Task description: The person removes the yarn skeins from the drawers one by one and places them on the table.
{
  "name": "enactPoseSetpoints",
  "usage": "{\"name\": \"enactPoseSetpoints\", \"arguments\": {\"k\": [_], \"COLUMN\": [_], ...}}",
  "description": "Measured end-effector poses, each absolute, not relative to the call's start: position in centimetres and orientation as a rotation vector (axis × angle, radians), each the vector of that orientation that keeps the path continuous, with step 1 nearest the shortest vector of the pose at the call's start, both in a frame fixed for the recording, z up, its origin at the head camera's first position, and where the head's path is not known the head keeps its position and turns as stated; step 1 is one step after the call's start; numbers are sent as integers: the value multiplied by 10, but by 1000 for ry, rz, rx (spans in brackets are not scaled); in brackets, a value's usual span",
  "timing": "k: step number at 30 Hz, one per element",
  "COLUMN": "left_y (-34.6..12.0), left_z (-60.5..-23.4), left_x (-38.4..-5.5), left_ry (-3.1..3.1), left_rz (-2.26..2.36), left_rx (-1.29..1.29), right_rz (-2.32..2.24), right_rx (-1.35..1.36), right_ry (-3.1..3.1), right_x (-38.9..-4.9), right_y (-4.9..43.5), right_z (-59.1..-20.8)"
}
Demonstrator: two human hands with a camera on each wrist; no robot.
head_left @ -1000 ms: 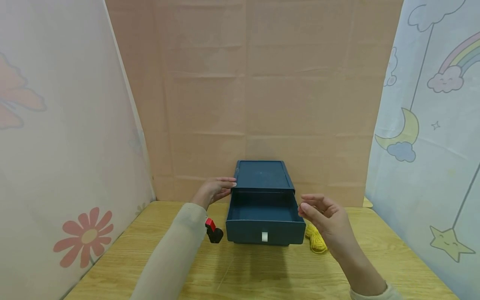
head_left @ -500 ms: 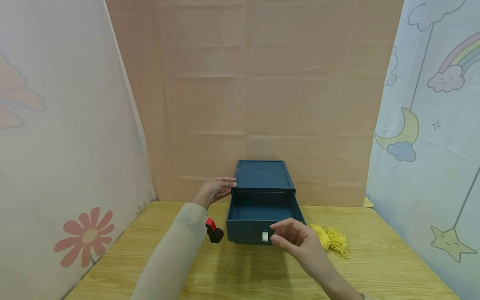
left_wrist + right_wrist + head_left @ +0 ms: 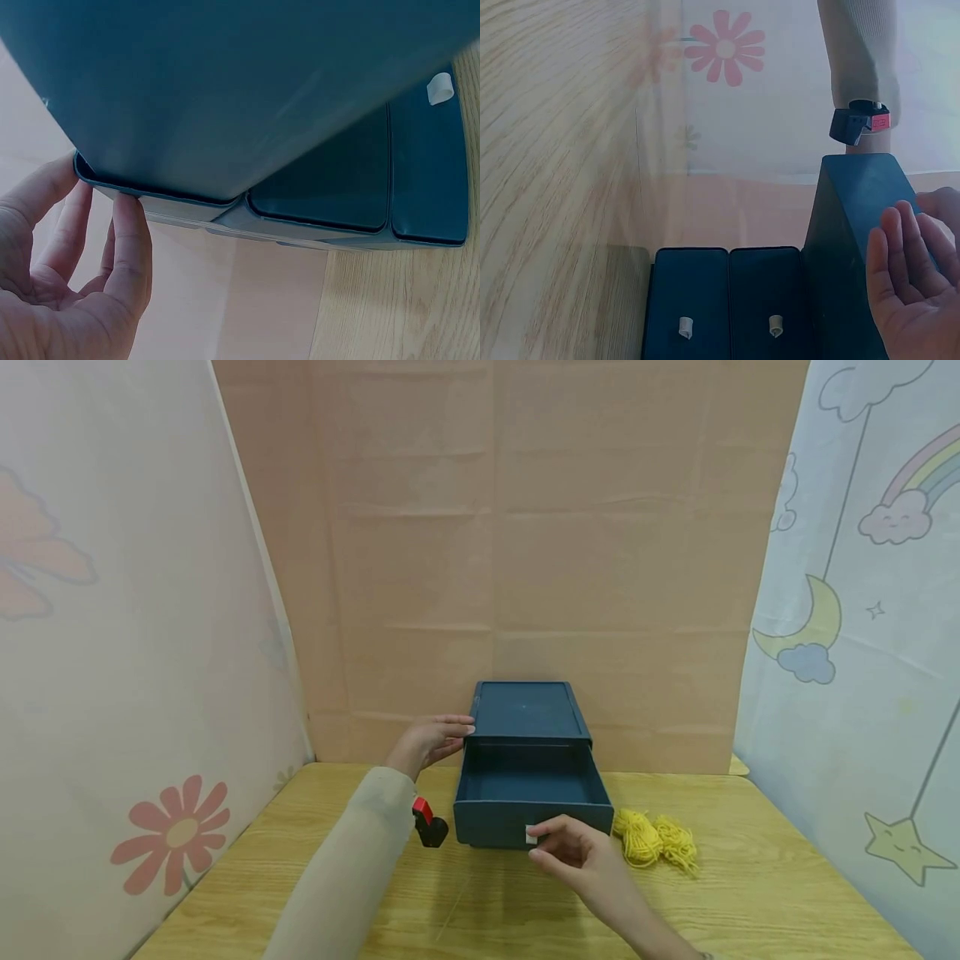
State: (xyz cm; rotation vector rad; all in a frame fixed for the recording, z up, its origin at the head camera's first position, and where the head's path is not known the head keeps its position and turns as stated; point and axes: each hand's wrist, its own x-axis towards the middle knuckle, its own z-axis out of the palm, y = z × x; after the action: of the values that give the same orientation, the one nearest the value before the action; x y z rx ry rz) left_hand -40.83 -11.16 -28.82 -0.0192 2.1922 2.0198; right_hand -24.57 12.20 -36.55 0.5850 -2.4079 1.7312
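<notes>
A dark blue drawer cabinet [image 3: 525, 708] stands on the table with its top drawer [image 3: 480, 822] pulled out; the inside looks bare. My left hand [image 3: 427, 743] touches the cabinet's left side near the top front edge, fingers mostly straight. In the left wrist view, fingertips [image 3: 127, 196] rest against the shell's rim. At the drawer front is my right hand [image 3: 581, 864], index finger and thumb apart beside the white pull tab [image 3: 531, 834]. The right wrist view has my right hand [image 3: 915, 274] with loosely bent fingers close to the drawer front; its palm side shows.
Two bundles of yellow yarn [image 3: 658, 842] lie on the wooden table [image 3: 750, 877] right of the cabinet. Two lower drawers [image 3: 690, 292], closed, carry white tabs too. A tan sheet [image 3: 525, 568] hangs behind. A black-and-red wrist camera [image 3: 429, 823] sits on my left wrist.
My right hand has moved left and down from the drawer's right side to the pull tab at its front, uncovering the yarn. The left hand and drawer have stayed put.
</notes>
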Motion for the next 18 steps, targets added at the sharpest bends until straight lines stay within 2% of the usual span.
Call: {"name": "enactPoseSetpoints", "arguments": {"k": [18], "left_y": [-112], "left_z": [-289], "left_x": [-410], "left_ry": [2183], "left_rz": [2019], "left_rx": [-11], "right_rz": [1789], "right_rx": [582], "right_ry": [-2381], "right_x": [-249], "right_y": [118], "right_z": [-361]}}
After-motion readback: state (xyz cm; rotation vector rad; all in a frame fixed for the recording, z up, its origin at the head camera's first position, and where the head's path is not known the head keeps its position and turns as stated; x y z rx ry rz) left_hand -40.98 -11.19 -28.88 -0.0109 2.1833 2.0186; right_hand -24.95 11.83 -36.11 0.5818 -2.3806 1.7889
